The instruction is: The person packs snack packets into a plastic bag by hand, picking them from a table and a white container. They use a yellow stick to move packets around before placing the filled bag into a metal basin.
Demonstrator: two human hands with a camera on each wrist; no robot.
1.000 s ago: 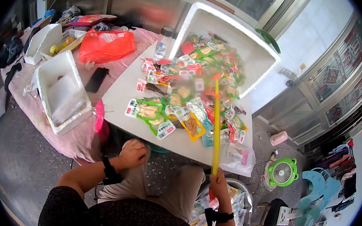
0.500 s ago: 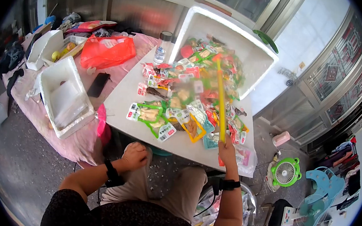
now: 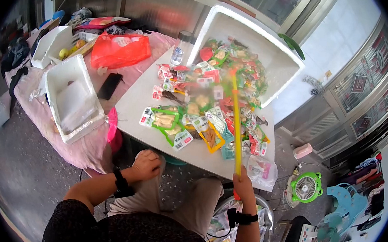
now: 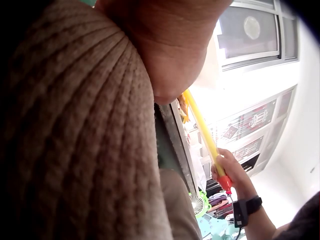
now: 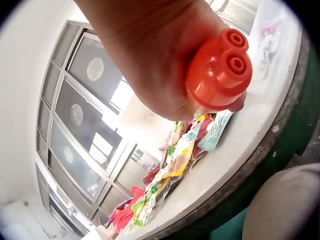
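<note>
In the head view my right hand [image 3: 243, 185] grips the near end of a long yellow stick [image 3: 237, 129]. The stick reaches out over the table, and its orange far end is lost in a blurred, see-through haze above the food packets. Below the fist, the right wrist view shows the red end cap [image 5: 220, 72] with two round knobs. Vacuum-packed food packets [image 3: 209, 134], green, yellow and red, lie spread beneath the stick. My left hand [image 3: 147, 165] rests on the left knee, fingers loosely bent and holding nothing.
A large white foam box [image 3: 280, 59] tilts on the table [image 3: 131, 122], more packets spilling from it. A metal basin [image 3: 268, 219] of packets stands by my right leg. To the left, a pink-covered surface [image 3: 69, 149] carries another foam box [image 3: 90, 123], a phone [image 3: 110, 86] and a red bag [image 3: 119, 52].
The right hand with the stick rose toward the table edge, then dropped back slightly. The stick's blurred far end stays over the packets. The left hand has kept to the knee.
</note>
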